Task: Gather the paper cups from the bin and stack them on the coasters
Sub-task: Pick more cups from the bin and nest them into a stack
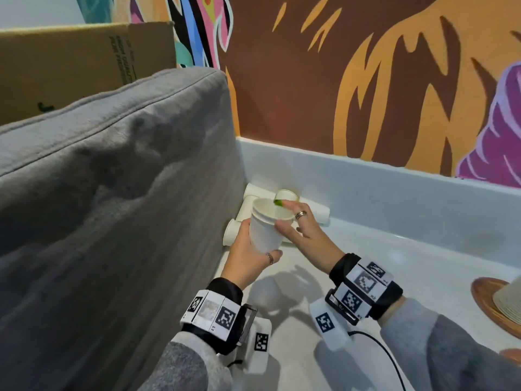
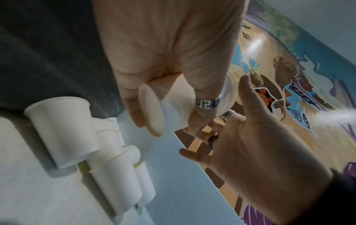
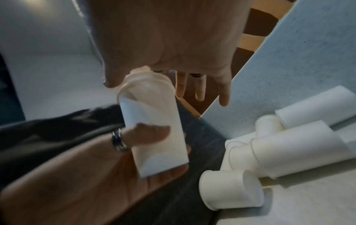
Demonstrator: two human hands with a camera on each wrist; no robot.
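Note:
My left hand (image 1: 249, 258) grips a short stack of nested white paper cups (image 1: 265, 232), tilted, above the white surface. My right hand (image 1: 293, 218) hovers at the stack's rim with straight, spread fingers, its thumb against the cup's side. The left wrist view shows the held stack (image 2: 173, 106) from its base, with the right hand (image 2: 250, 137) open beside it. Several loose paper cups (image 1: 253, 198) lie on their sides in the corner behind the hands, also visible as the loose cups (image 3: 289, 144). A wooden coaster (image 1: 482, 294) sits at the right edge.
A big grey cushion (image 1: 112, 193) stands along the left, right beside the loose cups. A white ledge (image 1: 366, 182) and painted wall close the far side. A woven object (image 1: 507, 303) rests on the coaster. A cardboard box (image 1: 70, 66) stands behind the cushion.

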